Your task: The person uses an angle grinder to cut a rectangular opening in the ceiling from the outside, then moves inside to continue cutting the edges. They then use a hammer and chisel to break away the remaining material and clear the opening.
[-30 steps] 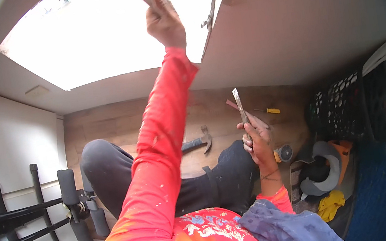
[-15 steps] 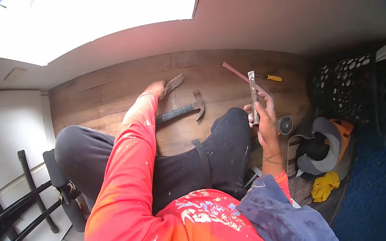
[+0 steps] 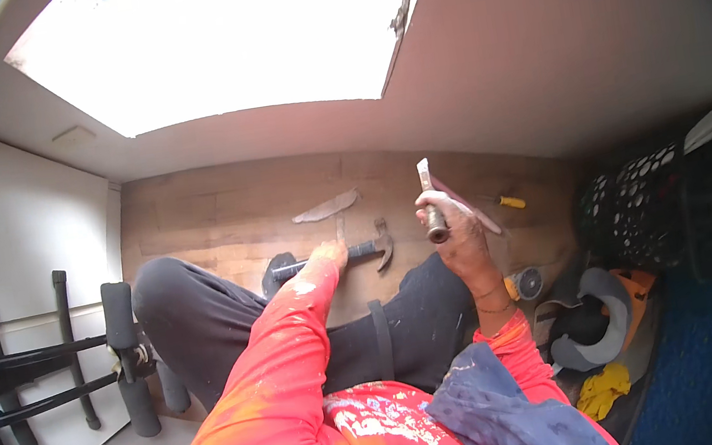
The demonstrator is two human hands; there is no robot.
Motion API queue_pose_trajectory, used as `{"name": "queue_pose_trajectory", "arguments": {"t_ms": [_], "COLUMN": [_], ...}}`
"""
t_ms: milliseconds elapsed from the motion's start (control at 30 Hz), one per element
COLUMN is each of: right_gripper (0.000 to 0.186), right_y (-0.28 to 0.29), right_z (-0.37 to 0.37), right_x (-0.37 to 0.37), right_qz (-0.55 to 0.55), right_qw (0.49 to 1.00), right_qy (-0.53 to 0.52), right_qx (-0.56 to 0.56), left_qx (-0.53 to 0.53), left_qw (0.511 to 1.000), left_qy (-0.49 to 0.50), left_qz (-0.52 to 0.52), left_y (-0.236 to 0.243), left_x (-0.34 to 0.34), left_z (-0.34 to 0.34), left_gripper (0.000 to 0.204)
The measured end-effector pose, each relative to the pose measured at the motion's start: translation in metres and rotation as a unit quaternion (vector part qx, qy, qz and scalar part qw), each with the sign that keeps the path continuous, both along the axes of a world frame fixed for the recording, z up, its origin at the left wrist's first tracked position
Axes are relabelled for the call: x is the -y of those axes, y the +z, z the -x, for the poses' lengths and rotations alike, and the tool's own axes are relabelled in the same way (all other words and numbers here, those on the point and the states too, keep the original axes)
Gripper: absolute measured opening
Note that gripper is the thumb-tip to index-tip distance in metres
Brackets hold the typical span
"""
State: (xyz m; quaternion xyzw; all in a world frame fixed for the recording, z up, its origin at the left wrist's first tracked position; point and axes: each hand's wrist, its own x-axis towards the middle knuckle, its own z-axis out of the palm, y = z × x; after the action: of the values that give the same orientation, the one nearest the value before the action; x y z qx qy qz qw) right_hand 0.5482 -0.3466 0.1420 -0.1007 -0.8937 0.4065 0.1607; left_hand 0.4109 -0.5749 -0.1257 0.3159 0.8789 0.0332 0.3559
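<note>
My left hand (image 3: 330, 252) is closed over the dark handle of a claw hammer (image 3: 384, 244), which lies on the wood floor in front of my lap. Beyond it rests a pale, flat, pointed piece (image 3: 326, 207), apart from my fingers. My right hand (image 3: 460, 230) grips a cold chisel (image 3: 427, 177) above the floor, its whitened tip pointing away and its round end towards me. Behind that hand shows a pinkish strip (image 3: 486, 219), partly hidden; I cannot tell whether it touches my fingers.
A yellow-handled screwdriver (image 3: 511, 202) lies to the right. Further right stand a black perforated basket (image 3: 632, 190), a grey-orange item (image 3: 612, 304) and a yellow cloth (image 3: 604, 390). Black padded bars (image 3: 45, 356) fill the left side. A wall (image 3: 516, 60) rises ahead, with a bright opening.
My left hand has let go of the pale pointed piece and come back onto the hammer handle. My right hand has turned the chisel and wrapped further round it. The view has tilted up.
</note>
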Motion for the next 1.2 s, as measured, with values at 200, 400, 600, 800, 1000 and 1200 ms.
{"name": "queue_pose_trajectory", "arguments": {"t_ms": [200, 400, 600, 800, 1000, 1200], "right_gripper": [0.036, 0.025, 0.034, 0.038, 0.037, 0.042], "right_y": [0.061, 0.100, 0.093, 0.067, 0.060, 0.059], "right_z": [0.018, 0.002, 0.071, 0.116, 0.114, 0.119], "right_x": [-0.009, 0.000, -0.004, -0.012, -0.019, -0.011], "right_qz": [-0.047, -0.127, -0.181, -0.261, -0.311, -0.319], "right_qw": [0.991, 0.943, 0.922, 0.933, 0.922, 0.922], "right_qy": [0.005, -0.083, -0.009, 0.006, 0.030, 0.018], "right_qx": [-0.126, -0.295, -0.341, -0.249, -0.230, -0.218], "left_qx": [0.015, -0.042, -0.054, -0.058, -0.059, -0.072], "left_qw": [0.949, 0.946, 0.926, 0.846, 0.795, 0.789], "left_qy": [-0.310, -0.310, -0.056, 0.005, -0.065, -0.126], "left_qz": [0.050, -0.089, -0.368, -0.531, -0.601, -0.597], "left_y": [0.171, 0.333, 0.327, 0.277, 0.260, 0.253], "left_x": [-0.026, 0.009, 0.079, 0.069, 0.046, 0.033], "left_z": [0.076, 0.160, 0.154, 0.123, 0.100, 0.089], "left_gripper": [0.043, 0.045, 0.051, 0.041, 0.046, 0.053]}}
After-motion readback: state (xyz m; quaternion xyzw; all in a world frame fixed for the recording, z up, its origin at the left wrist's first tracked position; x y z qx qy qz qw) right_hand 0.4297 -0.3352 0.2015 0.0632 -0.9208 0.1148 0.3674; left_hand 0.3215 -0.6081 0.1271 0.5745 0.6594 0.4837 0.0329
